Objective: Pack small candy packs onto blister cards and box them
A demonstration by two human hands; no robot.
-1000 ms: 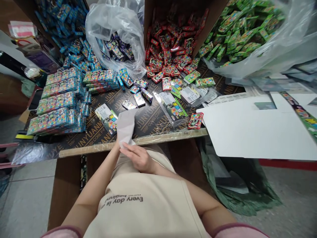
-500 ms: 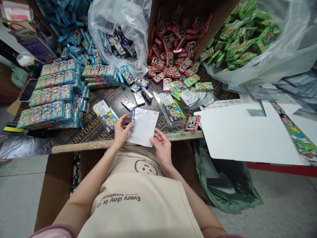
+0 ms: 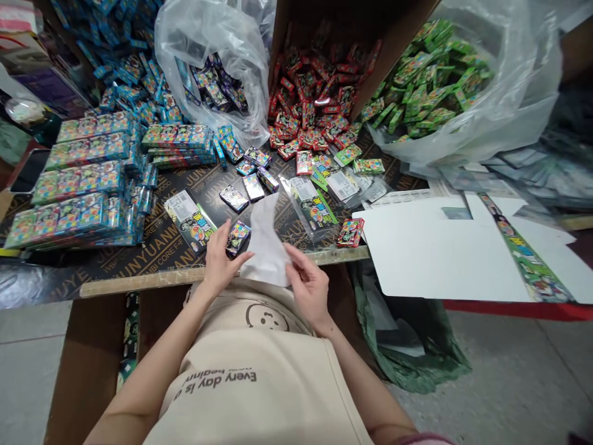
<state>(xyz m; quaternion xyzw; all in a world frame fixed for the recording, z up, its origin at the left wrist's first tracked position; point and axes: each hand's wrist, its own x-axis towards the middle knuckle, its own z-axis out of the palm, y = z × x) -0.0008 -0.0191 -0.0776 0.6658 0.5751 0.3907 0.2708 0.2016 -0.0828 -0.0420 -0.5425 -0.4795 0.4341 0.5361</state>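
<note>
My left hand point(image 3: 218, 262) is at the near edge of the dark board point(image 3: 152, 244). Its fingers pinch a small purple packet point(image 3: 238, 237) against a white paper sheet point(image 3: 265, 242). My right hand point(image 3: 309, 285) grips the lower right edge of the same sheet, which is curled upward between both hands. Loose small packets point(image 3: 252, 185) lie just beyond the sheet. A green printed header bag point(image 3: 315, 207) lies to its right, and another printed bag point(image 3: 192, 221) to its left.
Stacked blue packs point(image 3: 78, 179) fill the left. At the back are a clear bag of purple packets point(image 3: 217, 86), a carton of red packets point(image 3: 315, 93) and a bag of green packets point(image 3: 426, 74). A white board point(image 3: 440, 247) lies right, a green bag point(image 3: 407, 346) below.
The white sheet lay flat on the board half a second ago; now it is curled up between both hands. The left hand has turned the purple packet flatter against the sheet.
</note>
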